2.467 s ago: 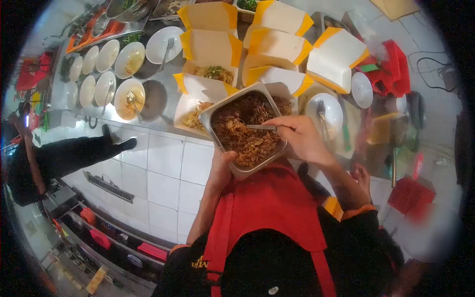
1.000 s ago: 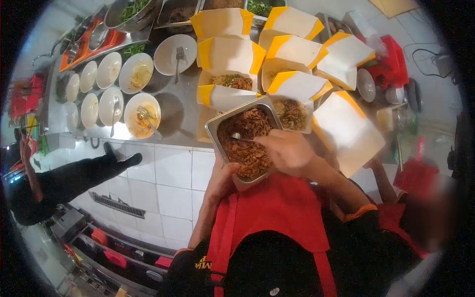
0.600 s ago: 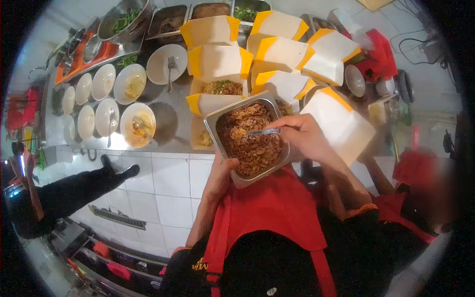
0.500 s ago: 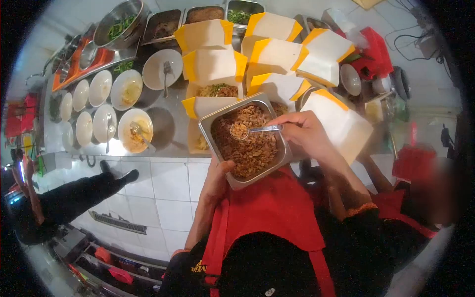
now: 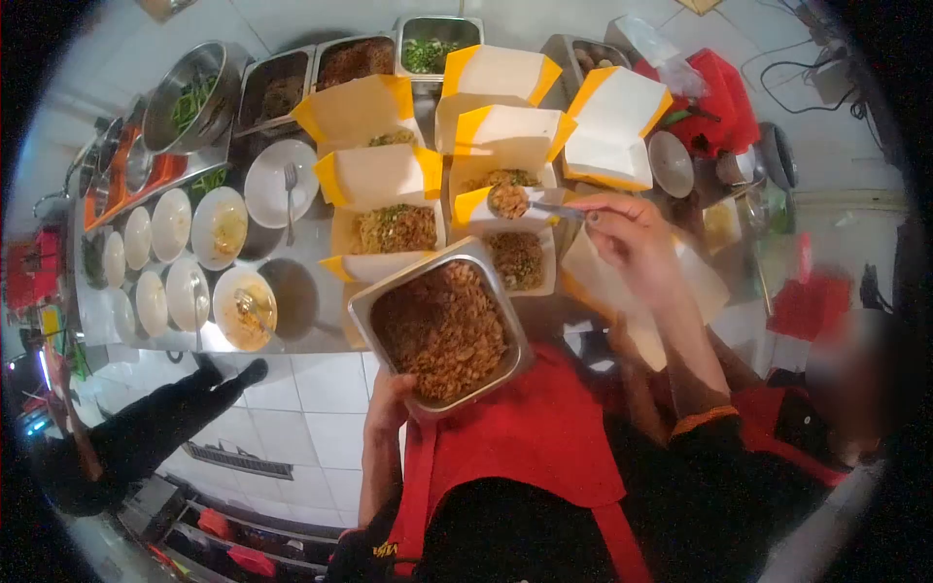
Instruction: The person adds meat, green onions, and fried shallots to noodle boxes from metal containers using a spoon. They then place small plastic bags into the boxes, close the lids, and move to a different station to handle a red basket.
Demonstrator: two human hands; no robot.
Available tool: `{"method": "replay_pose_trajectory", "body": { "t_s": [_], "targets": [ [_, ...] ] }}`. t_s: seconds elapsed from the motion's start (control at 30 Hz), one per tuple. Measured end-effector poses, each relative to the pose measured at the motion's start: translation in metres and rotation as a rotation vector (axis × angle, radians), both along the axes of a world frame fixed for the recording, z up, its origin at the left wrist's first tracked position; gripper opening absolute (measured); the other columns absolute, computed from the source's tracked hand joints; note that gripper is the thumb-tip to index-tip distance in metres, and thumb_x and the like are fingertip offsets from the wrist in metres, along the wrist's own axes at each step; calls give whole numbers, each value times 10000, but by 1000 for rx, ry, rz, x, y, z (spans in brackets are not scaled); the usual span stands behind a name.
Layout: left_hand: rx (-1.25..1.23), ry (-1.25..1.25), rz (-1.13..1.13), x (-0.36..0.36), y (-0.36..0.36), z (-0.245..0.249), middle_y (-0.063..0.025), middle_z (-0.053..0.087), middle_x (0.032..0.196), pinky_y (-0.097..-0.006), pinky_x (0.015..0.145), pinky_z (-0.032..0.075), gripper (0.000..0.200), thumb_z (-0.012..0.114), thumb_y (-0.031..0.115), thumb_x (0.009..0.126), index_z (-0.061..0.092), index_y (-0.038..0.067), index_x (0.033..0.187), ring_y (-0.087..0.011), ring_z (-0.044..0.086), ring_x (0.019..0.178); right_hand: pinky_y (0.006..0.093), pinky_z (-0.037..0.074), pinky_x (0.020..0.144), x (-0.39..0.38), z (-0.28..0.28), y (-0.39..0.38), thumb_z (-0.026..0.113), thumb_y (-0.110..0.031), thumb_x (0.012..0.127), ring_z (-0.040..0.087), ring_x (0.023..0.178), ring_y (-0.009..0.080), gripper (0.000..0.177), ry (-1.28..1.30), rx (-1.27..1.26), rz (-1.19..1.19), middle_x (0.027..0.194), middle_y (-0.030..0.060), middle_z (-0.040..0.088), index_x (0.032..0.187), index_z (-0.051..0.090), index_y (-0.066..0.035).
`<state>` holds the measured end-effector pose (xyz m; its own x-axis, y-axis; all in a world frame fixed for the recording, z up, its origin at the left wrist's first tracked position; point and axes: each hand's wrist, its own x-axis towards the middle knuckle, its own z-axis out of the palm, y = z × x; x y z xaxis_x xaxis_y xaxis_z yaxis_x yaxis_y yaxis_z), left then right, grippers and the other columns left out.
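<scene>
Spoon (image 5: 509, 201), heaped with brown fried topping, is held level just beyond the far edge of the steel pan (image 5: 442, 330), over an open yellow-flapped carton (image 5: 553, 257) of noodles. Its handle is pinched between the closed fingertips of the right hand (image 5: 632, 238). The steel pan, filled with the same topping, is supported at its near edge by the left hand (image 5: 389, 398), whose grip is closed on the rim. Further open cartons (image 5: 374, 177) are ranged on the desk (image 5: 316, 243) beyond the pan. White bowls (image 5: 171, 223) are set to the pan's left.
</scene>
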<state>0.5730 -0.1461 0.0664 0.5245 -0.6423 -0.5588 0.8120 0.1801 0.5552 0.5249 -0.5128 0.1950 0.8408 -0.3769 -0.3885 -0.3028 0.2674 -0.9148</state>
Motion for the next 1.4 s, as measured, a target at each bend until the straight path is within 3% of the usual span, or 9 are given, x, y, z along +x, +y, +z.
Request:
{"method": "replay_pose_trajectory", "body": {
  "t_s": [0.23,0.33,0.5,0.63,0.77,0.83,0.97,1.17,1.4],
  "targets": [
    [171,29,101,-10,6,15,-149,537,1309,-399,938,491,903,831,290,644,406,-46,1367,-273,564,1149,178,285,467,32,-9,-71,562,-88,910,400,566,-8,256,111,-199,26,724,-52,579,1122,698,-41],
    [310,118,205,-15,-4,41,-146,547,1300,-402,939,490,910,845,259,626,410,-41,1366,-275,576,1137,226,418,529,43,-41,-90,547,-54,900,514,620,76,260,5,-487,140,758,-16,607,1115,691,-27],
    [343,176,354,-33,-10,47,-136,568,1286,-404,939,491,915,864,246,606,428,-30,1361,-277,582,1136,277,514,656,49,-58,-97,591,-45,815,608,765,223,342,-283,-1599,780,891,71,594,1151,651,-47],
    [257,211,343,-33,-13,31,-127,574,1284,-408,955,483,928,887,247,585,444,-27,1353,-283,579,1141,283,495,580,51,-51,-100,630,-78,771,575,725,186,395,-452,-1715,750,900,48,574,1160,648,-14],
    [292,182,370,-27,-32,45,-132,574,1279,-413,967,476,931,878,241,598,426,-32,1364,-289,575,1143,293,483,542,50,-18,-94,660,-63,740,553,641,187,399,-466,-1612,650,851,57,591,1136,672,-13],
    [289,127,191,-6,-45,54,-146,567,1283,-405,982,468,930,859,231,612,402,-40,1375,-281,570,1154,298,469,514,52,1,-77,676,-39,712,550,586,196,400,-540,-1217,449,801,66,618,1110,686,-4],
    [173,179,11,5,-50,32,-162,556,1294,-393,998,458,922,840,230,635,380,-44,1386,-278,565,1166,298,468,491,45,36,-35,660,-42,733,562,591,196,423,-492,-966,771,745,60,586,1154,660,2],
    [131,85,-82,33,-62,46,-172,555,1293,-394,997,467,771,718,147,726,370,-48,1386,-284,564,1171,305,482,483,34,6,40,639,-54,725,574,632,197,404,-490,-1440,830,812,105,549,1092,618,112],
    [28,76,-110,42,-51,48,-173,511,1343,-406,1033,439,731,603,50,756,314,-6,1425,-287,533,1209,352,498,576,38,0,78,577,2,791,611,658,301,221,-262,-779,569,756,165,594,990,670,27]
  ]
}}
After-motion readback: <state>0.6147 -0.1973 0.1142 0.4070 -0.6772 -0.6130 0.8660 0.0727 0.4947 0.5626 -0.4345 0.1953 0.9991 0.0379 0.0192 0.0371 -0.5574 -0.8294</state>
